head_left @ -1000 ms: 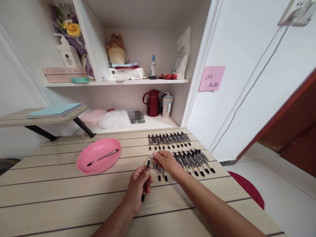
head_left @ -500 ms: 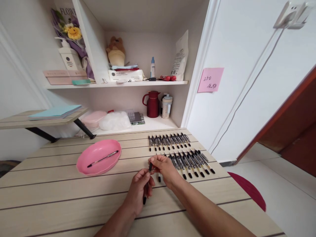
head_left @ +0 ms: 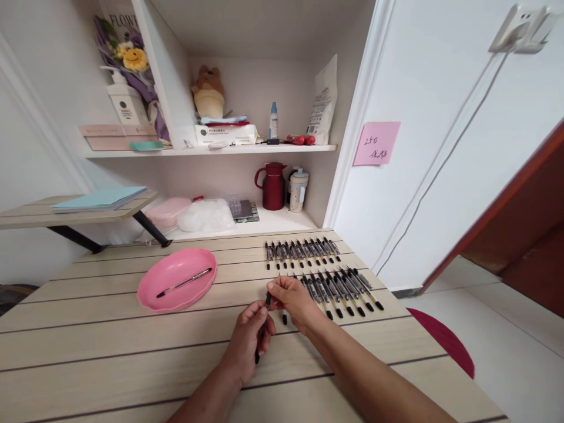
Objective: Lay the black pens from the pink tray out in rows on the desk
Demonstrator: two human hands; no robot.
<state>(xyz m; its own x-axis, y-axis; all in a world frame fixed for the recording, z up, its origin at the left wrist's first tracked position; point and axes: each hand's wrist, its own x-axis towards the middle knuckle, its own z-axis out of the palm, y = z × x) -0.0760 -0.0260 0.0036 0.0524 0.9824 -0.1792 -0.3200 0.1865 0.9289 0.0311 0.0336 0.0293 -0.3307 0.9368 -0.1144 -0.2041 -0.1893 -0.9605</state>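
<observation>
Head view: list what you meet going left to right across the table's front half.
Pink dish with a lone pen in it → left hand → black pen pinched by both hands → right hand → near row of pens.

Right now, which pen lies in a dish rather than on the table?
The lone pen in the pink dish; the others lie in rows on the table, except the held pen.

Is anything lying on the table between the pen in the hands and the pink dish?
Nothing visible. Only bare table lies between the pen and the dish; the pen rows lie on the other side.
</observation>
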